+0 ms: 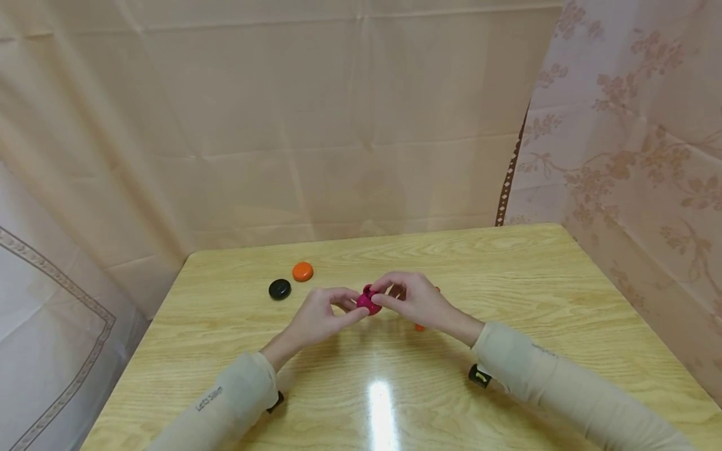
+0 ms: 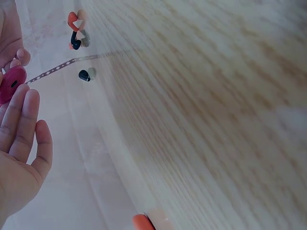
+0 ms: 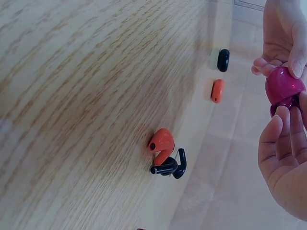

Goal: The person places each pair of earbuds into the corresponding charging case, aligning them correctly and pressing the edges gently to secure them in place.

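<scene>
A shiny magenta earbud case is held above the middle of the table, its lid standing partly open. My left hand grips the case body between thumb and fingers. From the other side, my right hand pinches at the opening with thumb and fingertips. In the right wrist view, a gap shows under the case's glossy shell, where the right fingers reach in. Whether they hold an earbud there is hidden. Behind the right hand lie an orange earbud and black earbuds, close together on the table.
At the back left of the wooden table lie a round orange case and a round black case, both closed. A beige curtain hangs behind the table, and a flowered one on the right.
</scene>
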`<state>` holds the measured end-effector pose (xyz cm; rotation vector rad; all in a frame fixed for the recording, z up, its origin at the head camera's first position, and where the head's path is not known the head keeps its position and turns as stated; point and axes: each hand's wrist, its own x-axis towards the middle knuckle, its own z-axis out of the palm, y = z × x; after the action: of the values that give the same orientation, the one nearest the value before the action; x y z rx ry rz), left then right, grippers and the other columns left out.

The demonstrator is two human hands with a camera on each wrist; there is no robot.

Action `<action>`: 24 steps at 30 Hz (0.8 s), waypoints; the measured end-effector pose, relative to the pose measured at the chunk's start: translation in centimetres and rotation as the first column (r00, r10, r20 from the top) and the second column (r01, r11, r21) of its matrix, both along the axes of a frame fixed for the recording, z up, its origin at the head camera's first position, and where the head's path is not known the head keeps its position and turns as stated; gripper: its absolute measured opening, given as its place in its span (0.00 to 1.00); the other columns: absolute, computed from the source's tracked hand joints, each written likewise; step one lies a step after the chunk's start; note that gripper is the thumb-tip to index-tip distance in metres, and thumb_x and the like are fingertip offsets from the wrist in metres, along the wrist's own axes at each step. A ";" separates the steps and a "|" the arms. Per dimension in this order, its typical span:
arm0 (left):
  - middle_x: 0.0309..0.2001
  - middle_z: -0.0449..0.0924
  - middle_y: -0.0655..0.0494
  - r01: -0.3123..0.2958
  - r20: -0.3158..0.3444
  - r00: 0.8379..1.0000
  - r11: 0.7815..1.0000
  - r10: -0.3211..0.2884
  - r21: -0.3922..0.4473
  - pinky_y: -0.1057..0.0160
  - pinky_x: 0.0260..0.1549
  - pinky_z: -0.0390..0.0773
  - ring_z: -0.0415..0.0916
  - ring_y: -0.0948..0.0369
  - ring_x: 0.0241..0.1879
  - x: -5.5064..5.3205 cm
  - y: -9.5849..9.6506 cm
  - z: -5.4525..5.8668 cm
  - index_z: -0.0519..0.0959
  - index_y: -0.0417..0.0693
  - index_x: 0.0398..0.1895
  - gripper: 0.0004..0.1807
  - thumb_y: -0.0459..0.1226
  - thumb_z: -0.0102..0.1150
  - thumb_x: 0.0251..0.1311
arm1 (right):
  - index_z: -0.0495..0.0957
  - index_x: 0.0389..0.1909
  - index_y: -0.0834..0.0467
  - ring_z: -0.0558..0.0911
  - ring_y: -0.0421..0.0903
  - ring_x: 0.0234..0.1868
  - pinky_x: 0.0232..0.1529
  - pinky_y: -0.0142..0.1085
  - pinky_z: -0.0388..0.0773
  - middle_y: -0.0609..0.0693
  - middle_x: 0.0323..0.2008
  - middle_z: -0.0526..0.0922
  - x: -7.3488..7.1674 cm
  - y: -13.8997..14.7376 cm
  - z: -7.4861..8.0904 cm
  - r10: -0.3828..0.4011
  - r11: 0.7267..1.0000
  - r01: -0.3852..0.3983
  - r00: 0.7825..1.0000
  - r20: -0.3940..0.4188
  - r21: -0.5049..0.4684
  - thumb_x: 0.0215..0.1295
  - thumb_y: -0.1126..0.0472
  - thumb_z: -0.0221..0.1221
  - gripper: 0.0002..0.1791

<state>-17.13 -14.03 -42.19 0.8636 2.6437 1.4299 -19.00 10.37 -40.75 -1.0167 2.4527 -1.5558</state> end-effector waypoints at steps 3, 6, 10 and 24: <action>0.36 0.88 0.67 0.005 -0.004 1.000 1.000 -0.005 0.001 0.64 0.23 0.76 0.83 0.67 0.35 0.0 0.0 0.1 0.88 0.55 0.46 0.13 0.49 0.70 0.63 | 0.86 0.45 0.56 0.83 0.53 0.30 0.30 0.35 0.80 0.46 0.37 0.86 -0.2 0.0 -0.2 0.007 1.000 -0.007 1.000 -0.017 -0.002 0.67 0.60 0.68 0.08; 0.36 0.88 0.67 0.007 -0.007 1.000 1.000 -0.007 -0.002 0.64 0.23 0.77 0.83 0.67 0.35 -0.1 0.1 0.1 0.88 0.55 0.46 0.13 0.48 0.71 0.63 | 0.86 0.45 0.55 0.83 0.50 0.30 0.31 0.37 0.81 0.44 0.37 0.86 -0.3 0.0 -0.3 0.007 1.000 -0.007 1.000 -0.027 0.004 0.67 0.60 0.68 0.08; 0.36 0.88 0.68 0.005 -0.004 1.000 1.000 -0.005 -0.005 0.64 0.21 0.75 0.83 0.67 0.35 -0.1 0.1 -0.1 0.88 0.55 0.46 0.13 0.48 0.71 0.62 | 0.86 0.46 0.54 0.83 0.45 0.29 0.31 0.38 0.81 0.43 0.37 0.86 -0.3 0.0 -0.2 0.001 1.000 0.000 1.000 -0.028 0.015 0.66 0.60 0.68 0.09; 0.35 0.87 0.70 0.003 0.017 1.000 1.000 -0.003 -0.007 0.65 0.19 0.73 0.83 0.66 0.36 -0.1 0.1 -0.1 0.88 0.56 0.46 0.13 0.49 0.70 0.63 | 0.85 0.45 0.56 0.83 0.52 0.30 0.31 0.38 0.80 0.47 0.38 0.86 -0.1 0.1 -0.2 -0.003 1.000 0.004 1.000 -0.006 0.019 0.66 0.60 0.68 0.09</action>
<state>-17.27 -13.94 -42.28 0.8508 2.6321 1.4206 -19.12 10.44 -40.91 -1.0163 2.4698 -1.5295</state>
